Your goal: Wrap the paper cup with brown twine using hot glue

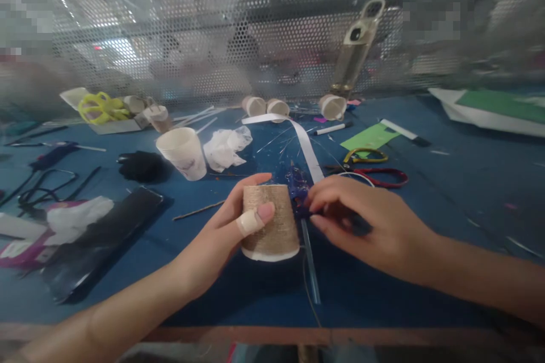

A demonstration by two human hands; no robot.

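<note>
Cradling a small, tapered, tan twine-wound cup (271, 221) in the left hand (213, 235), near the front middle of the blue cloth-covered surface (447, 181), with a white rim showing at the cup's bottom edge. Closing the left grip halfway about the cup: pressing a thumb with a pale bandage (249, 222) on the near face, laying the forefinger along the top edge, hiding the other fingers behind.

Reaching in from the other side with the right hand (361, 221), curling its grip into a pinch on a dark blue glittering object (298, 184) touching the cup's right flank; too blurred for naming that object with certainty. Noting a thin, pale-blue translucent rod (310, 264) running from under those fingers toward the front edge.

Judging by this, working at the right side of the twine covering, where the blue object is meeting it. Calling, most likely, for a steady left hold and careful fingertip pressure at that one spot, without shifting the twine.

Leaving untouched, well apart farther back: a white paper cup (181, 153), a long white paper strip (304, 147), red-handled pliers (383, 176), and yellow-handled scissors (100, 106).
</note>
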